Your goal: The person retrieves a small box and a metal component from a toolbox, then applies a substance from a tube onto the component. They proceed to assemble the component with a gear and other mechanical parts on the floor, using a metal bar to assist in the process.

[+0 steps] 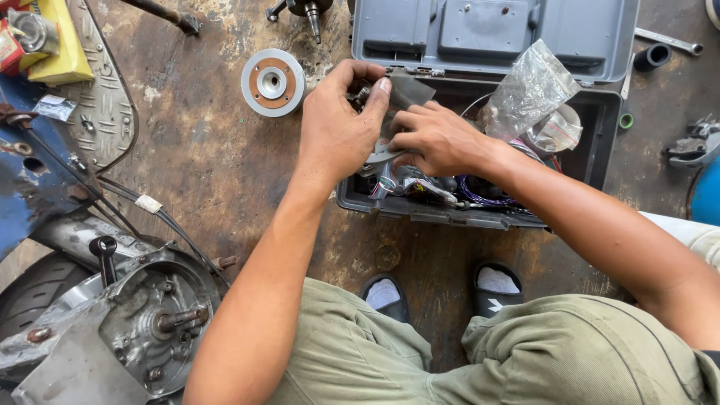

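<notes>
Head view, hands [341, 127] hide small part [405, 90]

Small dark metal part [365, 94] (partly hidden) pinched over open grey toolbox [600, 127], above tangled wires.

**Packages and labels around the toolbox**

A clear plastic bag [529, 90], crumpled and shiny, leans at the right of the open grey toolbox [600, 120], against the lid. Just below it lies a smaller clear bag [556, 133] holding small parts, partly over a white round tub.

At the top left corner sits a yellow box [61, 41], rectangular and tilted, with a red box [9, 46] touching its left side; a round metal part lies on them.

A small white tag [148, 203] wraps the black cable left of the forearm. A clear packet [54, 106] lies on the tread plate.
</notes>
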